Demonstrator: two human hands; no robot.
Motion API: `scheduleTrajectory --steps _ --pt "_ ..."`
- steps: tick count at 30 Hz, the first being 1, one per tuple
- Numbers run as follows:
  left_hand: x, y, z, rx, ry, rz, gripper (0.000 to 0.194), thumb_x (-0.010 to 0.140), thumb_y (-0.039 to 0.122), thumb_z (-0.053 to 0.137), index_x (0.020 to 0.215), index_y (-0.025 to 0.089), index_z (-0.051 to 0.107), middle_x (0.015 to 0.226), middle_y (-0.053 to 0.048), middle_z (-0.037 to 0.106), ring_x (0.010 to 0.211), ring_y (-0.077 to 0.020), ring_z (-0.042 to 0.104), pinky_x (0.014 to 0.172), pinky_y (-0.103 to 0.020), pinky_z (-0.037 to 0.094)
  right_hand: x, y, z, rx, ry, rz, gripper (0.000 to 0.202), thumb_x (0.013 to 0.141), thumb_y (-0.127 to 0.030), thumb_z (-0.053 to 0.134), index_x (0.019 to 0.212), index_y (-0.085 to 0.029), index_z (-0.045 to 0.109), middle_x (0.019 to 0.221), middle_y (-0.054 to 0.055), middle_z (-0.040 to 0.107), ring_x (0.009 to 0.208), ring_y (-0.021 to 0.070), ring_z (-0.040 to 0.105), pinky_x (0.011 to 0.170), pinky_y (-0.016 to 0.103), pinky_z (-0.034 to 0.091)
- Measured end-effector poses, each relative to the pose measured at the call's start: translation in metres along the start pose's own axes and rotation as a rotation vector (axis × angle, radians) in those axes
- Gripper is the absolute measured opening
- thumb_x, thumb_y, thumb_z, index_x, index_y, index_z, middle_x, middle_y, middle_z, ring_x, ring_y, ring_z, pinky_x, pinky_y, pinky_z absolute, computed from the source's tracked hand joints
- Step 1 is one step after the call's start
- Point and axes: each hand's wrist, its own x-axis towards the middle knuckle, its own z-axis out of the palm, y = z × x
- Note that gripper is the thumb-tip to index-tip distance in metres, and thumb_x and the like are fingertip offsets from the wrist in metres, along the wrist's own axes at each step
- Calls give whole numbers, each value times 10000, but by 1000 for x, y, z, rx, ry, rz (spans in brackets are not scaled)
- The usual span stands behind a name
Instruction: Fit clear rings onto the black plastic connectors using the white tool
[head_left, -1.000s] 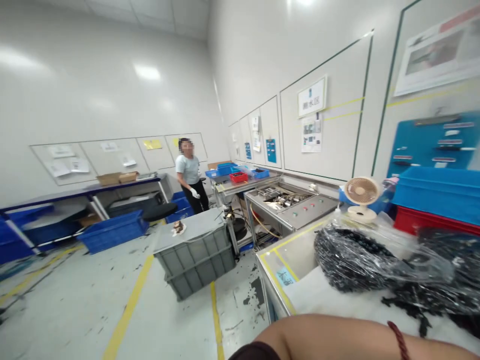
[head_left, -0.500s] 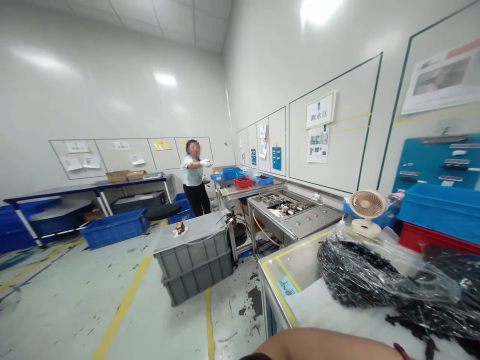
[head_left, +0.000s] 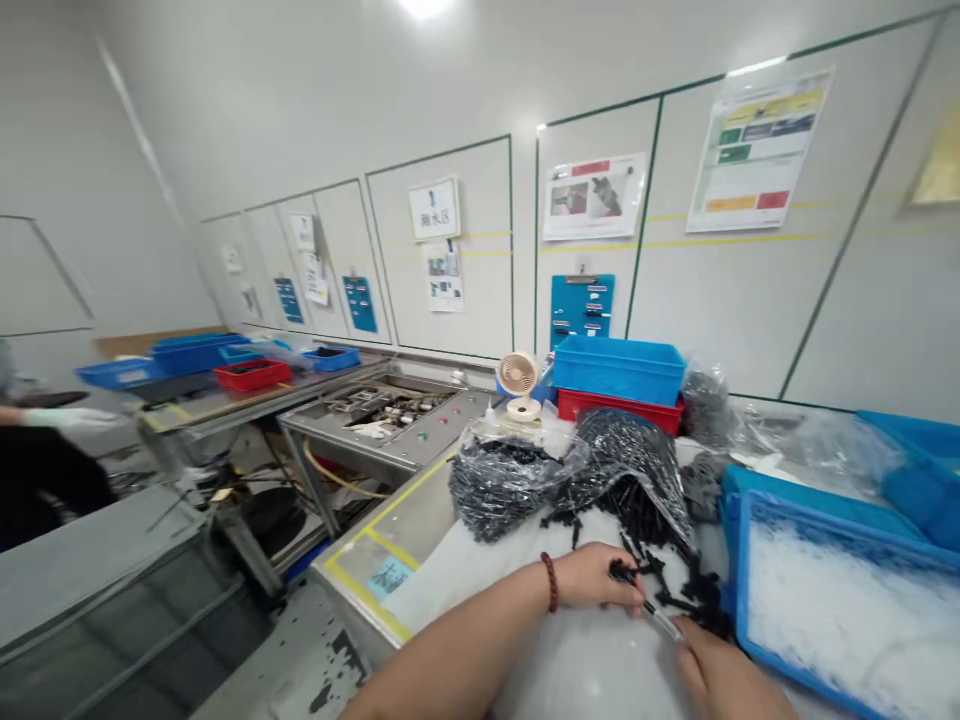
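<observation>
My left hand (head_left: 596, 575), with a beaded bracelet at the wrist, is closed on a small black plastic part (head_left: 621, 571). My right hand (head_left: 724, 668) is closed round a slim, pen-like silvery rod (head_left: 663, 622). The rod's far end points at the black part and meets or nearly meets it by my left fingertips; I cannot tell which. Loose black parts (head_left: 679, 598) lie just beyond my hands. Behind them, clear plastic bags (head_left: 510, 490) hold many more black parts.
A blue bin (head_left: 739, 570) of white, thread-like pieces stands at the right. Behind the bags are a small fan (head_left: 517, 376) and a light blue bin (head_left: 619, 368) on a red one (head_left: 574, 404). A co-worker's gloved hand (head_left: 71, 420) shows at the far left, beyond a grey crate (head_left: 90, 560).
My view has swung to the right, down onto the bench. Both my hands now show, holding the black part and the rod; before, only a forearm showed. The co-worker has shifted to the left edge.
</observation>
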Motion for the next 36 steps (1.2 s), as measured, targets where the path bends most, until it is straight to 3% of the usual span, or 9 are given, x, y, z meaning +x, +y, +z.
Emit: scheduleTrajectory --steps 3,7,11,17,21,26,36 --pt "-4 1 -5 -19 -12 -2 186 824 297 531 878 138 613 749 -30 600 755 -159 571 665 -254 465 -2 -8 -6 -86 -138 7 345 824 -152 318 959 -256 618 881 86 689 825 258 649 671 333 450" --pt "-10 4 -36 -59 -42 -16 187 763 317 593 805 135 596 651 -6 593 573 -115 498 515 -209 406 -2 -18 -11 -114 -150 45 352 799 -160 313 978 -220 610 886 74 691 807 234 648 638 272 429" --pt "-12 14 -53 -137 -80 26 282 710 395 639 771 127 578 696 -26 626 576 -104 488 502 -195 381 -3 -15 -14 -62 -141 25 374 804 -202 317 1051 -216 597 975 74 678 865 226 636 682 265 438" --pt "-15 22 -56 -144 -92 85 393 678 498 646 770 119 595 746 -57 657 632 -132 546 549 -218 423 -2 -10 -12 17 -73 -61 388 811 -264 309 1057 -210 604 987 77 676 873 229 635 712 292 462" --pt "-17 22 -58 -30 -26 177 292 722 394 638 787 109 630 759 -57 674 684 -139 575 620 -212 437 -4 -10 -10 24 -38 -123 377 817 -239 309 1058 -188 596 1001 92 666 884 226 622 740 306 448" --pt "-17 25 -60 84 -11 197 167 744 268 618 797 115 655 739 -38 676 696 -139 585 661 -208 441 -5 -11 -11 -17 -34 -119 323 842 -224 306 980 -177 594 888 87 670 786 216 620 657 284 426" --pt "-20 28 -50 205 -13 298 114 764 221 611 808 132 668 781 -36 685 710 -130 599 668 -193 443 -7 -18 -15 -70 -37 -146 238 821 -170 362 886 -207 588 815 38 661 743 171 601 617 234 361"
